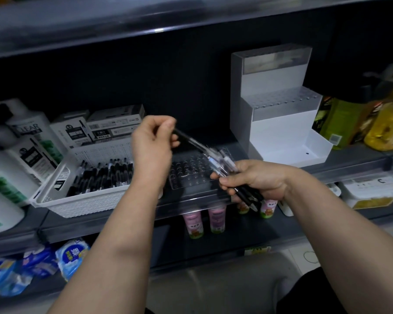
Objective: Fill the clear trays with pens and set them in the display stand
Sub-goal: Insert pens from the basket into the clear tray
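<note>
My right hand (pixel 256 180) grips a bundle of pens (pixel 222 165), their clear ends fanning up to the left and black tips poking out below the fist. My left hand (pixel 153 141) pinches one black pen (pixel 186 138) by its upper end; that pen slants down into the bundle. Under both hands a clear tray (pixel 188 175) with rows of round holes lies flat on the shelf, with no pens showing in it. A white stepped display stand (pixel 279 114) stands at the back right, clear perforated trays on its upper two steps and its bottom step bare.
A white perforated basket (pixel 84 200) holding several black pens sits at the left, with white pen boxes (pixel 116 123) behind it. Shampoo bottles (pixel 25 137) crowd the far left, yellow and green bottles (pixel 361 123) the far right. Small pink bottles (pixel 204 220) stand on the shelf below.
</note>
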